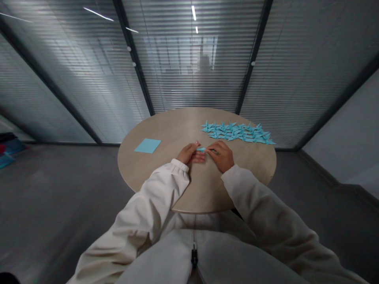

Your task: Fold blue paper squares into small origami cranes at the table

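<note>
Between my two hands, above the middle of the round table, is a small narrow piece of folded blue paper (201,149). My left hand (192,153) has its palm turned inward and holds one end of the paper near the thumb, its lower fingers stretched out. At the other end, my right hand (220,155) pinches the paper between thumb and fingertips. The exact folds are too small to make out. Beyond my right hand lie several blue origami cranes (237,131), set close together in rows. A flat stack or sheet of blue paper (148,145) rests to the left.
The round wooden table (177,122) stands in front of my body, its near edge close to my jacket. Behind it is a glass wall with blinds (189,90). A white wall (346,146) is on the right. Dark and blue items (13,144) sit at the far left.
</note>
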Demonstrator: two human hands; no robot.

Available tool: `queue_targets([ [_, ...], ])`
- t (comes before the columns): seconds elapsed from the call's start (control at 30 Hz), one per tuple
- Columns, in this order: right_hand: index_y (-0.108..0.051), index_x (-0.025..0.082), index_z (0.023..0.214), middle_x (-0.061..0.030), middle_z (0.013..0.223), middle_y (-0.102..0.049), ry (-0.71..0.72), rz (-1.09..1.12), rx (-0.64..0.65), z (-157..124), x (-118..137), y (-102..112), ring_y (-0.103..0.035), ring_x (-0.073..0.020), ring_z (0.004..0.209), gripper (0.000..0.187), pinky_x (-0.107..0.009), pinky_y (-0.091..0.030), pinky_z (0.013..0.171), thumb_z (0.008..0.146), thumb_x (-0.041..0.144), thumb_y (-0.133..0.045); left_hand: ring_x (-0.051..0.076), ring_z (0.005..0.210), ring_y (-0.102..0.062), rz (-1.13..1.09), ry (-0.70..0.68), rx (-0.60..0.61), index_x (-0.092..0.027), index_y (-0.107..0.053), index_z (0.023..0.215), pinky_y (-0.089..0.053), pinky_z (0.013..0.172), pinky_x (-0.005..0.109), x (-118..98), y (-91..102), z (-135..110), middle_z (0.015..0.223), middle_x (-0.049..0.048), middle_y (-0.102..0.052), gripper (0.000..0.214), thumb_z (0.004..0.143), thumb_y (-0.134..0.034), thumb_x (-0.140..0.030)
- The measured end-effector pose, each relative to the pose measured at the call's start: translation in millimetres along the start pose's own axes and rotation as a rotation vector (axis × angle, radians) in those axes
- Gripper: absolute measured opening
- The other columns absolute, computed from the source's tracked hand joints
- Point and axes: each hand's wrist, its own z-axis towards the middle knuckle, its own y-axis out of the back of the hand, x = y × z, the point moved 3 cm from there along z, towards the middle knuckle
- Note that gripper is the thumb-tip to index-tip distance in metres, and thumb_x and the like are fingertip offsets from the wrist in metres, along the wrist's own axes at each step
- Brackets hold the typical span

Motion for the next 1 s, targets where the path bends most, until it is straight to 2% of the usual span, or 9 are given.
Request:
queue_targets([
  [0.13, -0.065, 0.022, 0.08, -0.0043, 0.083, -0.058, 0.03, -0.017, 0.059, -0.7, 2.5, -2.3, -0.054, -0.018, 0.084, 0.009, -0.033, -0.045, 0.081, 0.08, 0.028, -0.058, 0.016, 0.066, -0.065, -0.043, -0.095, -0.053, -0.012, -0.055, 0.095, -0.056, 0.068, 0.033, -2.5, 4.3, 1.1, 0.079, 0.0077, -0.067, 0.053, 0.054, -0.079, -0.035],
  [0.27, -0.063, 0.021, 0.086, -0.0058, 0.089, -0.056, -0.002, -0.026, 0.054, 1.0, 3.1, -2.5, -0.053, -0.0195, 0.089, 0.011, -0.034, -0.045, 0.083, 0.077, 0.026, -0.062, 0.014, 0.066, -0.064, 0.016, -0.197, -0.076, -0.011, -0.06, 0.089, -0.055, 0.073, 0.032, -3.1, 8.7, 3.8, 0.075, 0.0021, -0.067, 0.053, 0.045, -0.082, -0.03],
  [0.37, -0.059, 0.02, 0.099, -0.0068, 0.095, -0.056, -0.053, -0.003, 0.036, 2.1, 2.5, -2.5, -0.053, -0.0201, 0.091, 0.025, -0.035, -0.046, 0.081, 0.075, 0.026, -0.062, 0.015, 0.068, -0.064, 0.099, -0.258, -0.075, -0.011, -0.062, 0.081, -0.054, 0.072, 0.033, -4.4, 8.7, 4.0, 0.076, 0.0026, -0.067, 0.047, 0.045, -0.08, -0.034],
  [0.43, -0.058, 0.02, 0.102, -0.0068, 0.096, -0.057, -0.056, 0.018, 0.055, 2.4, 2.3, -3.4, -0.053, -0.02, 0.091, 0.028, -0.034, -0.047, 0.079, 0.075, 0.025, -0.062, 0.016, 0.067, -0.063, 0.143, -0.276, -0.06, -0.01, -0.063, 0.08, -0.054, 0.071, 0.033, -5.0, 7.3, 3.2, 0.076, 0.0032, -0.067, 0.046, 0.046, -0.079, -0.036],
  [0.57, -0.062, 0.02, 0.095, -0.0059, 0.09, -0.061, -0.042, 0.023, 0.112, 2.2, 0.6, -5.2, -0.056, -0.0198, 0.088, 0.017, -0.034, -0.046, 0.081, 0.08, 0.024, -0.056, 0.016, 0.068, -0.063, 0.178, -0.288, -0.026, -0.01, -0.065, 0.08, -0.053, 0.071, 0.033, -5.7, 4.8, 2.2, 0.075, 0.0042, -0.067, 0.046, 0.049, -0.077, -0.041],
  [0.77, -0.062, 0.019, 0.093, -0.0057, 0.089, -0.063, -0.062, 0.041, 0.061, 2.3, -1.0, -3.1, -0.058, -0.0187, 0.084, 0.015, -0.031, -0.047, 0.078, 0.08, 0.022, -0.055, 0.016, 0.067, -0.063, 0.371, -0.342, -0.047, -0.011, -0.067, 0.084, -0.051, 0.067, 0.028, -8.8, 5.6, 2.1, 0.076, 0.0044, -0.068, 0.048, 0.046, -0.079, -0.039],
  [1.0, -0.065, 0.019, 0.088, -0.0056, 0.085, -0.062, -0.064, 0.068, 0.08, 3.7, 3.3, -3.8, -0.057, -0.0166, 0.077, 0.013, -0.029, -0.048, 0.072, 0.08, 0.025, -0.056, 0.016, 0.063, -0.063, 0.31, -0.283, -0.001, -0.011, -0.069, 0.079, -0.053, 0.068, 0.03, -4.9, 4.4, -0.4, 0.071, 0.0044, -0.068, 0.044, 0.049, -0.077, -0.041],
])
